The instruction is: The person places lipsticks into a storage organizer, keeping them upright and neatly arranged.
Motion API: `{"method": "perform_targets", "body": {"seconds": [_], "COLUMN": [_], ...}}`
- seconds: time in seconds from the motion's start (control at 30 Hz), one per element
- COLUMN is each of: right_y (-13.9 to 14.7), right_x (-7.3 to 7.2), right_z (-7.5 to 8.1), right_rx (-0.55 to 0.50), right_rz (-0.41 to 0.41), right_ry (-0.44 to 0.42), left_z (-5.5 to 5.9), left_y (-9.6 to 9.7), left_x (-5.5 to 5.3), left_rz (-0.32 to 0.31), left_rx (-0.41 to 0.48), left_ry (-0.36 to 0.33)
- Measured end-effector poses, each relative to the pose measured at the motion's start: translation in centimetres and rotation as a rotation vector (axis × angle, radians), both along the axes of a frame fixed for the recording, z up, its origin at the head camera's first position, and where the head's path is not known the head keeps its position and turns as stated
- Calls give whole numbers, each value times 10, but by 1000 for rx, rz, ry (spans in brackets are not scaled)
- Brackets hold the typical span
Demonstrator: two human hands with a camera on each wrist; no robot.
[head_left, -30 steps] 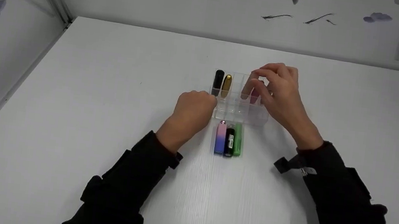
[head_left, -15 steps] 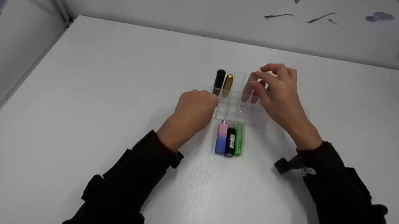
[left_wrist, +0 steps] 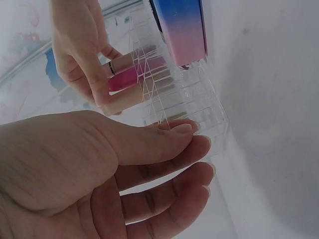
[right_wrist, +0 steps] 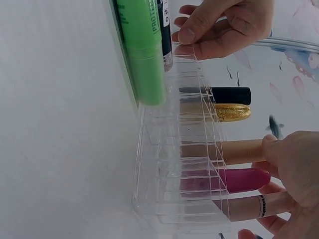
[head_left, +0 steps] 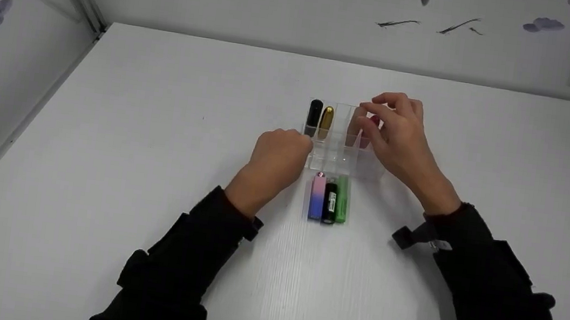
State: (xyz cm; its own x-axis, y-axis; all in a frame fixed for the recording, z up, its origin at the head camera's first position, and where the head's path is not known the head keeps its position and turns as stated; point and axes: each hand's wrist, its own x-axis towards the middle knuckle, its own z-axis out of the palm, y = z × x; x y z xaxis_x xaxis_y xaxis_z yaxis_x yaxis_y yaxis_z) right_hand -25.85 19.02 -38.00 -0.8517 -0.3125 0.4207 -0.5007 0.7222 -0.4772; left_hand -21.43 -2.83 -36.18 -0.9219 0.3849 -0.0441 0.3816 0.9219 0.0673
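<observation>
A clear plastic cosmetics organizer (head_left: 336, 162) with several slots stands on the table. My left hand (head_left: 280, 154) pinches its left front corner between thumb and index finger. Over the right side, my right hand (head_left: 402, 136) holds the upper end of a tan tube (right_wrist: 244, 151) seated in a slot, thumb on its tip. Beside that tube stand a magenta tube (right_wrist: 246, 180) and a pale pink tube with dark lettering (right_wrist: 246, 208), partly hidden by the right hand in the head view. A black tube (head_left: 315, 112) and a gold tube (head_left: 327, 119) occupy the left slots.
Directly in front of the organizer lie a pink-to-blue tube (head_left: 317, 196), a black tube with a white label (head_left: 330, 203) and a green tube (head_left: 342, 199), side by side. White panels with fish and flower prints border the white table (head_left: 163, 90).
My right fingers have shifted very slightly at the tan tube, and more of the magenta tube's top shows. The left hand keeps its place on the organizer.
</observation>
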Motion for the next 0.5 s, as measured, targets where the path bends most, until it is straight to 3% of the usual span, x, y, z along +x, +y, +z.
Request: {"method": "perform_targets", "body": {"seconds": [0.2, 0.5], "right_y": [5, 15], "right_x": [1, 11], "right_z": [2, 17], "right_rx": [-9, -58], "right_rz": [21, 29], "right_ry": [48, 149], "left_z": [-1, 1], "left_y": [1, 1], "left_x": [0, 0], "left_rz": [-1, 5], "left_rx": [6, -2], "left_ry": [11, 7]}}
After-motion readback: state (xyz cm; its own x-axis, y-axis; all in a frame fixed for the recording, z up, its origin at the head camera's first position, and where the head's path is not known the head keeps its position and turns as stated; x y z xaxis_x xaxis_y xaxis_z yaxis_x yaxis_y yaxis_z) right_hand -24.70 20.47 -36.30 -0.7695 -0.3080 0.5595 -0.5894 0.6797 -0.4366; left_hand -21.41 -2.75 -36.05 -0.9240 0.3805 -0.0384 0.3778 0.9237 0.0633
